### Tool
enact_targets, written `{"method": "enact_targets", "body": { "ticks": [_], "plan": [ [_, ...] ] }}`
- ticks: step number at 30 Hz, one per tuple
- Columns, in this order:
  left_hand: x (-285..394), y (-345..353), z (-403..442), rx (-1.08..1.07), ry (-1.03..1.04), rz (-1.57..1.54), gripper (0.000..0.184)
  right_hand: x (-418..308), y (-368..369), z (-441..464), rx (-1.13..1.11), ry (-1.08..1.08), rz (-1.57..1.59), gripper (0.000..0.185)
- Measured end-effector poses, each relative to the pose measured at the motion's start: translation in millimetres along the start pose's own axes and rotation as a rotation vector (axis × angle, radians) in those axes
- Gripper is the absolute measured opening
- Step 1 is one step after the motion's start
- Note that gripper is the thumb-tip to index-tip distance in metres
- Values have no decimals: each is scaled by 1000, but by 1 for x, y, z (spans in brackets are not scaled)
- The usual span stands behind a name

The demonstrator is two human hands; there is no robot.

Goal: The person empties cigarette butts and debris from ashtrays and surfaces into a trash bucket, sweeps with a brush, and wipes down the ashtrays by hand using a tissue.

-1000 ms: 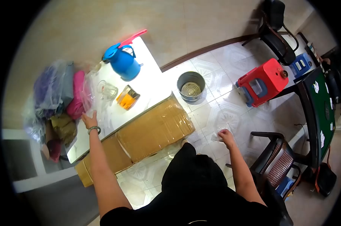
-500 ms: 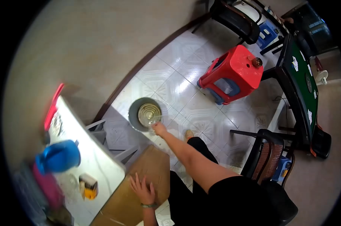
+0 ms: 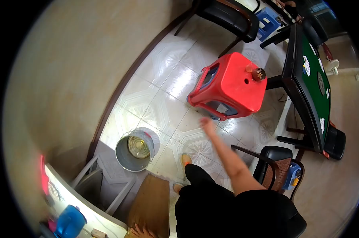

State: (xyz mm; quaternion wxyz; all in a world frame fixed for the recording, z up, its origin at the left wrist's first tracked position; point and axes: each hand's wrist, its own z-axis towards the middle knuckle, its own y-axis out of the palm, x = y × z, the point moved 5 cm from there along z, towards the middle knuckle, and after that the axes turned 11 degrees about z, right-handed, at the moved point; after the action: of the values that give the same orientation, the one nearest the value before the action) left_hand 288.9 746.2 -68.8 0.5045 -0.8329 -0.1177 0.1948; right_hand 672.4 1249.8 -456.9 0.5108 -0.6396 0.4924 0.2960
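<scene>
In the head view, pale patterned floor tiles (image 3: 165, 105) fill the middle, with a plain wall (image 3: 68, 79) from 8 to 12 o'clock and a dark skirting strip where they meet. The white counter (image 3: 82, 206) reaches in between 7 and 8 o'clock, bearing a blue jug (image 3: 70, 222). A table with a green top (image 3: 315, 75) stands toward 3 o'clock, cards lying on it; a black chair (image 3: 229, 20) is at 1 o'clock and a woven-backed chair (image 3: 278, 168) at 4 o'clock.

The right arm stretches up from 5 o'clock, pointing toward 11. The right hand (image 3: 205, 123) hangs just to the 3 o'clock side of the centre, blurred and near the red stool; I cannot tell whether it holds anything. The left hand (image 3: 143, 233) lies between 6 and 7 o'clock, fingers spread on the cardboard box (image 3: 151, 202).

The box runs lengthwise roughly from 6 to 12 o'clock, its far end close to the metal bucket (image 3: 124, 160) at 8 o'clock. The bucket stands on the floor, round mouth facing up. The red stool (image 3: 241, 89), at 2 o'clock, points its legs toward 8 and carries a small dark container (image 3: 259, 74).
</scene>
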Motion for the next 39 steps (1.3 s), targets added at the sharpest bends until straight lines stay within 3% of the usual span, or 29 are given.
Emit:
{"method": "enact_targets", "body": {
  "ticks": [1,2,3,6,9,11,13,14,15,16,17,18,20,22,25,29,31,34,37,39],
  "plan": [
    [-1,8,-2,-2,-5,58,42,-111,-71,12,139,-197,-342,20],
    [-2,15,-5,-4,-11,115,41,-154,-126,35,231,-255,-242,20],
    [-5,23,-10,-15,8,154,42,-172,-171,61,338,-107,-261,21],
    [-6,27,-4,-37,49,262,45,-246,-261,97,556,-213,-289,30],
    [17,1,27,-14,79,329,47,-249,-298,136,569,-191,-473,35],
    [44,-38,58,91,130,374,48,-229,-304,157,457,-3,-646,35],
    [79,-58,118,193,161,239,50,-228,-310,161,378,-44,-599,31],
    [96,-46,168,141,111,-76,51,-230,-309,158,363,-63,-589,29],
    [137,-71,222,248,210,-115,60,-234,-306,149,346,-83,-582,27],
    [188,-105,285,271,336,-383,56,-237,-304,139,320,-119,-582,26],
    [247,-137,336,392,456,-350,58,-237,-304,125,287,-146,-584,26],
    [307,-167,381,281,531,-376,57,-234,-303,111,254,-169,-545,25],
    [432,-223,442,367,828,-593,62,-236,-302,84,207,-172,-477,24],
    [557,-278,469,359,965,-575,72,-233,-301,58,136,-149,-472,22],
    [687,-327,469,428,1115,-409,87,-220,-302,25,-6,-138,-478,19],
    [776,-304,472,376,1072,-339,80,-210,-306,10,-98,-243,-427,18],
    [791,-287,482,287,1070,-371,74,-214,-305,14,-160,-243,-415,18],
    [741,-278,471,438,902,-601,67,-225,-304,12,-298,-298,-468,19],
    [626,-273,435,455,558,-681,67,-245,-279,15,-470,-476,-520,21],
    [542,-218,419,437,381,-910,68,-263,-251,12,-627,-576,-529,21]
  ]
}}
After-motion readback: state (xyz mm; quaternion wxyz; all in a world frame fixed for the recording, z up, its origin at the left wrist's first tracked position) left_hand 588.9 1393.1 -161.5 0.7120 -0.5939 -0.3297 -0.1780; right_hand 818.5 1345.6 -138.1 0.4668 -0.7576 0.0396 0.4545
